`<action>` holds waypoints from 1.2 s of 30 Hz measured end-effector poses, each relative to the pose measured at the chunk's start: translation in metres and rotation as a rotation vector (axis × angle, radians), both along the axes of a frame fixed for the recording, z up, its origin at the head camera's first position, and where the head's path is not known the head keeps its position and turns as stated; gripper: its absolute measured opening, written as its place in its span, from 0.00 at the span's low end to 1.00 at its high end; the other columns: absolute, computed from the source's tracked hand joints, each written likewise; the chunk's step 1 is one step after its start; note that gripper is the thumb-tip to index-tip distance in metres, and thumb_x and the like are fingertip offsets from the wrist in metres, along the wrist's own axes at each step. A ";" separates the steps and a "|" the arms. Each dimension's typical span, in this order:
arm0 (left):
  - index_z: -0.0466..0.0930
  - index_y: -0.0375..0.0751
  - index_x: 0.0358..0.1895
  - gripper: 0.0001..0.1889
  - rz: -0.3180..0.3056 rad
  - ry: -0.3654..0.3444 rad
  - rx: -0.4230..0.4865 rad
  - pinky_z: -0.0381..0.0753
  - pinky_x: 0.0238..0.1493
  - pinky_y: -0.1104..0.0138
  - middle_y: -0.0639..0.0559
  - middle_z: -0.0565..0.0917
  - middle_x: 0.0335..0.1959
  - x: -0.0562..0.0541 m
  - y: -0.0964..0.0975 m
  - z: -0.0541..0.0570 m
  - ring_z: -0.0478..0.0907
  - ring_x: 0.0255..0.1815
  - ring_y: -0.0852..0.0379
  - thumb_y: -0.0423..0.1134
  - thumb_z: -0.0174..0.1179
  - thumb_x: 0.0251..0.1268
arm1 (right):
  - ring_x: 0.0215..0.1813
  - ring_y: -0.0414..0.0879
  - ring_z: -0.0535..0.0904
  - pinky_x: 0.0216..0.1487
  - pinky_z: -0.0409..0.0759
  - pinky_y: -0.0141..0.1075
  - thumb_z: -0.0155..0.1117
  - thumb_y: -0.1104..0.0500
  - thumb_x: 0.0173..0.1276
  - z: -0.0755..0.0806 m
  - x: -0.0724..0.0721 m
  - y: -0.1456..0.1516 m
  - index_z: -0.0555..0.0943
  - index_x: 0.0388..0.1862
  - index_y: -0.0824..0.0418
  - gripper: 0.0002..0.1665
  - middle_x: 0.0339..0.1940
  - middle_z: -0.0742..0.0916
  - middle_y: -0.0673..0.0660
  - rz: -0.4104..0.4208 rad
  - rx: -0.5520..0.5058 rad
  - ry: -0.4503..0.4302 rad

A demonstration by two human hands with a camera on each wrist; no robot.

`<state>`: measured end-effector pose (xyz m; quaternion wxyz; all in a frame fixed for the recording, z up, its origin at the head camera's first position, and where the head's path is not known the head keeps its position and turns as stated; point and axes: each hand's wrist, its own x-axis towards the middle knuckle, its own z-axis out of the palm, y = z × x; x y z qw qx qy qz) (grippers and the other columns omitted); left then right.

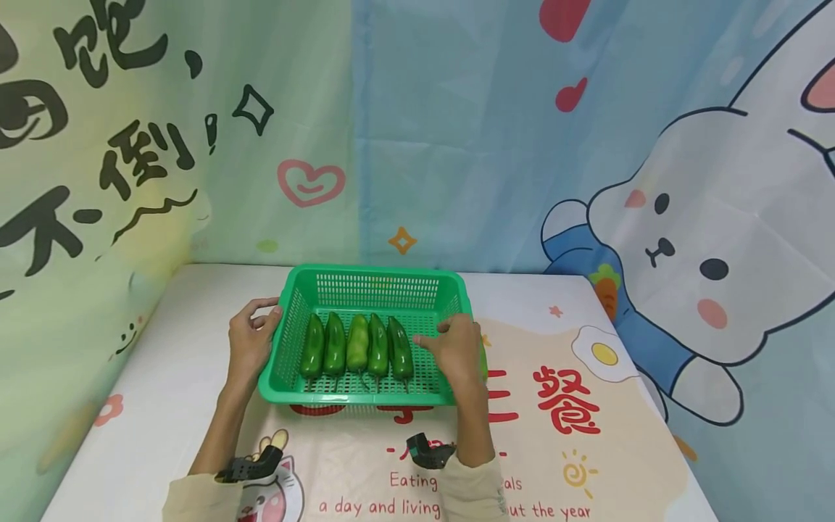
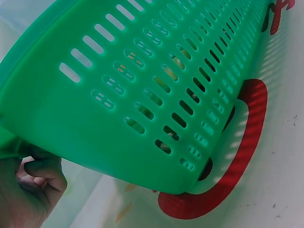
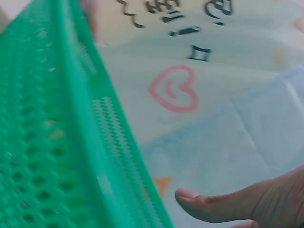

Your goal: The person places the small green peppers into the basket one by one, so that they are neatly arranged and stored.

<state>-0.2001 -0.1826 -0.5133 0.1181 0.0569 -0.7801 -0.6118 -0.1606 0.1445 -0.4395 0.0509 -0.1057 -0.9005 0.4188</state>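
A green plastic basket [image 1: 365,399] with slotted walls sits on the table mat in the head view. Several green chili peppers [image 1: 357,344] lie side by side on its floor, stems toward the front edge. At the left end, my left hand [image 1: 253,344] grips the basket's rim; the left wrist view shows its curled fingers [image 2: 45,178] beneath the edge. My right hand [image 1: 459,355] is over the basket's right end, thumb pointing toward the peppers. In the right wrist view, that thumb [image 3: 213,204] stands apart from the rim, and nothing shows in its grasp.
A printed mat [image 1: 561,464] with red characters and a fried-egg drawing covers the table. Behind the table's back edge hangs a cartoon backdrop [image 1: 443,159] with a rabbit. Small black wrist cameras [image 1: 257,464] are strapped to both arms.
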 end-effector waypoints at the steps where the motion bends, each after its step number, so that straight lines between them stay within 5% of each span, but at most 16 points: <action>1: 0.82 0.31 0.68 0.19 0.001 0.001 0.001 0.84 0.26 0.75 0.25 0.91 0.40 0.000 0.000 0.000 0.83 0.22 0.70 0.40 0.58 0.87 | 0.41 0.62 0.88 0.41 0.88 0.49 0.85 0.60 0.64 0.003 0.002 0.005 0.88 0.51 0.79 0.26 0.40 0.91 0.73 -0.011 -0.005 0.020; 5: 0.82 0.31 0.68 0.19 0.003 0.004 -0.005 0.84 0.26 0.74 0.26 0.91 0.40 0.000 0.000 0.001 0.83 0.22 0.70 0.40 0.58 0.87 | 0.54 0.68 0.92 0.58 0.91 0.59 0.81 0.59 0.70 0.013 0.010 0.028 0.88 0.58 0.76 0.26 0.50 0.93 0.73 -0.082 -0.102 0.060; 9: 0.82 0.31 0.68 0.19 0.005 0.002 -0.006 0.84 0.25 0.74 0.30 0.92 0.37 0.000 -0.001 0.001 0.83 0.21 0.70 0.40 0.58 0.87 | 0.58 0.68 0.92 0.63 0.89 0.59 0.79 0.59 0.72 0.016 0.013 0.051 0.88 0.61 0.73 0.24 0.54 0.92 0.73 -0.200 -0.204 0.084; 13: 0.81 0.31 0.69 0.19 0.001 -0.003 -0.005 0.84 0.26 0.74 0.30 0.92 0.39 0.001 -0.001 0.000 0.84 0.22 0.70 0.40 0.58 0.87 | 0.58 0.66 0.92 0.62 0.90 0.55 0.78 0.58 0.73 0.008 0.013 0.073 0.89 0.60 0.70 0.22 0.55 0.93 0.71 -0.307 -0.210 0.101; 16: 0.81 0.31 0.69 0.19 -0.002 -0.007 -0.007 0.84 0.26 0.74 0.28 0.91 0.40 0.000 -0.001 0.000 0.84 0.22 0.70 0.40 0.58 0.87 | 0.53 0.66 0.93 0.53 0.92 0.48 0.79 0.59 0.72 -0.007 0.011 0.085 0.90 0.57 0.71 0.20 0.51 0.93 0.71 -0.357 -0.181 0.104; 21: 0.81 0.31 0.69 0.19 0.002 -0.005 -0.011 0.83 0.25 0.74 0.27 0.91 0.39 -0.001 -0.002 0.000 0.83 0.21 0.70 0.39 0.58 0.87 | 0.45 0.66 0.93 0.33 0.83 0.31 0.80 0.61 0.69 -0.041 0.003 0.097 0.89 0.54 0.75 0.21 0.48 0.92 0.76 -0.358 -0.190 0.039; 24: 0.82 0.32 0.68 0.19 0.000 0.005 -0.010 0.83 0.24 0.73 0.33 0.92 0.35 -0.002 -0.001 0.001 0.82 0.20 0.69 0.40 0.58 0.87 | 0.41 0.64 0.91 0.31 0.81 0.32 0.80 0.61 0.68 -0.057 -0.001 0.101 0.89 0.53 0.77 0.22 0.48 0.91 0.77 -0.328 -0.165 -0.014; 30: 0.82 0.32 0.67 0.19 -0.009 0.009 -0.005 0.83 0.24 0.72 0.47 0.92 0.29 -0.001 0.000 0.001 0.83 0.21 0.68 0.41 0.58 0.86 | 0.47 0.69 0.91 0.40 0.87 0.45 0.76 0.65 0.69 -0.074 -0.002 0.102 0.89 0.53 0.77 0.19 0.45 0.92 0.75 -0.268 -0.117 -0.069; 36: 0.82 0.31 0.67 0.18 -0.005 0.015 -0.019 0.84 0.24 0.72 0.44 0.92 0.30 0.001 -0.001 0.000 0.84 0.21 0.69 0.41 0.58 0.87 | 0.52 0.70 0.91 0.52 0.90 0.53 0.71 0.65 0.71 -0.081 -0.003 0.100 0.87 0.55 0.79 0.20 0.47 0.92 0.75 -0.228 -0.116 -0.105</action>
